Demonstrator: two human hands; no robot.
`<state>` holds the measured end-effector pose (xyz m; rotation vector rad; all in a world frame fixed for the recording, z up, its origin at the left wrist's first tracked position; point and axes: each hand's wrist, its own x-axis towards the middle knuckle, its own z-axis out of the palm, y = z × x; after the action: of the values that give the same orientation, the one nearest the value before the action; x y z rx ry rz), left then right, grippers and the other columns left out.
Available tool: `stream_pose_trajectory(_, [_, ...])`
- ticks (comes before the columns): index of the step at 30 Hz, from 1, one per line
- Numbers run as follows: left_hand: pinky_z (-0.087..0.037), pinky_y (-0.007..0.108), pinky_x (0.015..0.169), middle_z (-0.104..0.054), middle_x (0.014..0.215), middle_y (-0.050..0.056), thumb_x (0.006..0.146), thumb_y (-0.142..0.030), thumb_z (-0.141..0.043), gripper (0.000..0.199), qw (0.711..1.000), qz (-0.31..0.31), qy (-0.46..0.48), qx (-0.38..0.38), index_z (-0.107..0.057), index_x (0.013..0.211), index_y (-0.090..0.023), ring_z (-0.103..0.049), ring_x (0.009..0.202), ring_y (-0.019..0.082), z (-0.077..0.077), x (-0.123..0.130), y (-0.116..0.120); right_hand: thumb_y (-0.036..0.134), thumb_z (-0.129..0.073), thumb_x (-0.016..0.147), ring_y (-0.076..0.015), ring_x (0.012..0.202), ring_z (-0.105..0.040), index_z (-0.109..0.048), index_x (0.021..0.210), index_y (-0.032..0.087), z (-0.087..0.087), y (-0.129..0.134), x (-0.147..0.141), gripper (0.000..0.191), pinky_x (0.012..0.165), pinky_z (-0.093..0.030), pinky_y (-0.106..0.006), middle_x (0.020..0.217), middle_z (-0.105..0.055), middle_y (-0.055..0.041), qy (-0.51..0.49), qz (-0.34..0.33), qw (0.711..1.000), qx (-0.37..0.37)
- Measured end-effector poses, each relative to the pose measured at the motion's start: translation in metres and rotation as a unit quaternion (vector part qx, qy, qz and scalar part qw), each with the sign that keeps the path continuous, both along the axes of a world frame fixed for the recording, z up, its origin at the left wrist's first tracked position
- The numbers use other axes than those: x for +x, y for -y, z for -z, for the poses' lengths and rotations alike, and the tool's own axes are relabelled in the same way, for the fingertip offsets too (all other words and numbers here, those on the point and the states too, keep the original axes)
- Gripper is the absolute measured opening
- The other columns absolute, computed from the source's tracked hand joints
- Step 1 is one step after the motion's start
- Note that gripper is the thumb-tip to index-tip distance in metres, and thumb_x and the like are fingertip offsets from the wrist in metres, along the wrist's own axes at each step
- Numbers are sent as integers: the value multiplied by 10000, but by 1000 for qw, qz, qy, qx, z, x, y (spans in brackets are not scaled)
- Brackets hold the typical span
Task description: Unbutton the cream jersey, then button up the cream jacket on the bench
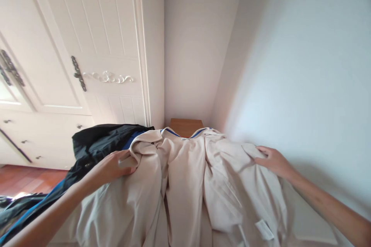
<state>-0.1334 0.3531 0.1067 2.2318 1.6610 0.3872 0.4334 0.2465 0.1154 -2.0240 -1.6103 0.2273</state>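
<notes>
The beige garment is spread wide in front of me, low in the middle of my view, its blue-trimmed neckline at the far end and its folds running down toward me. My left hand grips its left side near the shoulder, thumb over the cloth; the other fingertips are tucked behind a rolled edge, so I can't see them. My right hand pinches the opposite side between thumb and fingers, with the cloth bunched a little at the pinch. Both my forearms come in low from the bottom corners, angled inward and well apart, and both are cut off by the picture's edge. The garment's lower part is cut off too, and I can't tell what lies beneath it. A pale label near the bottom right is too blurred to read.

Just beside the garment on my left are dark clothes, partly hidden behind my left arm. Beyond the neckline, a brown wooden surface shows only in part. Farther out stand a cream wardrobe on the left and a pale wall on the right.
</notes>
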Motion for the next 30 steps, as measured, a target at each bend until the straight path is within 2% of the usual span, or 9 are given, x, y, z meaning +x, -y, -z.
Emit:
stream_pose_trajectory(3, [-405, 439, 1079, -542, 1455, 237, 785, -561, -654, 829, 996, -1, -92, 12, -510, 1444, -80, -518, 1334, 392, 3, -1, 18, 404, -540, 786, -357, 1012, -700, -696, 1180, 184, -3, 26, -24, 478, 889, -535, -432, 1138, -742, -127, 108, 49, 989, 93])
stream_pose_trajectory(5, [-393, 488, 1089, -423, 1545, 269, 801, -538, -646, 895, 988, -10, -152, 19, -395, 1528, -81, -432, 1411, 419, 8, -1, 29, 392, -546, 818, -370, 1082, -688, -676, 1262, 177, 12, 45, -45, 510, 932, -536, -453, 1223, -714, -151, 148, -18, 987, 64])
stream_pose_trajectory(7, [-431, 496, 1038, -423, 1548, 250, 871, -462, -557, 757, 982, -18, -186, 37, -404, 1528, -117, -475, 1378, 419, 9, 0, 42, 357, -587, 794, -359, 1147, -671, -646, 1342, 182, 31, 59, -65, 578, 973, -538, -451, 1307, -676, -149, 139, -144, 979, -48])
stream_pose_trajectory(9, [-477, 478, 937, -559, 1421, 232, 931, -415, -435, 606, 980, -31, -193, 46, -485, 1460, -124, -602, 1227, 410, 6, 0, 54, 323, -614, 762, -347, 1206, -644, -613, 1398, 208, 41, 66, -79, 646, 1017, -519, -457, 1370, -638, -128, 107, -217, 958, -153])
stream_pose_trajectory(11, [-486, 462, 847, -663, 1263, 214, 946, -437, -382, 574, 981, -53, -185, 27, -519, 1409, -126, -662, 1102, 420, -2, -3, 66, 321, -617, 760, -348, 1230, -625, -615, 1397, 199, 40, 64, -84, 649, 1050, -490, -465, 1377, -634, -126, 79, -209, 955, -193])
stream_pose_trajectory(15, [-446, 400, 778, -740, 1094, 162, 918, -584, -421, 579, 985, -73, -156, -4, -603, 1295, -184, -683, 1033, 422, -14, -19, 84, 406, -623, 779, -327, 1043, -689, -682, 1300, 162, 23, 51, -79, 578, 941, -528, -422, 1211, -722, -118, 20, -181, 961, -207])
stream_pose_trajectory(19, [-377, 300, 659, -737, 821, 105, 888, -621, -473, 487, 986, -85, -145, -16, -680, 879, -181, -697, 830, 324, -9, -41, 95, 570, -651, 775, -325, 961, -692, -752, 1148, 170, 23, 44, -68, 555, 902, -537, -414, 1089, -753, -111, -14, -184, 966, -182])
stream_pose_trajectory(24, [-448, 232, 635, -750, 786, 31, 743, -616, -680, 462, 983, -80, 49, -154, -695, 841, -165, -707, 806, 254, 5, -55, 111, 785, -542, 777, -387, 1188, -623, -730, 1154, 166, 40, 47, -58, 749, 1063, -473, -465, 1241, -704, -152, -48, -141, 974, -169])
stream_pose_trajectory(30, [-606, 304, 678, -770, 900, 30, 554, -489, -879, 564, 906, -134, 297, -271, -702, 998, -188, -735, 876, 270, 0, -70, 138, 877, -461, 747, -397, 1292, -568, -697, 1215, 163, 43, 60, -36, 886, 1138, -425, -471, 1355, -645, -152, -112, -71, 968, -214])
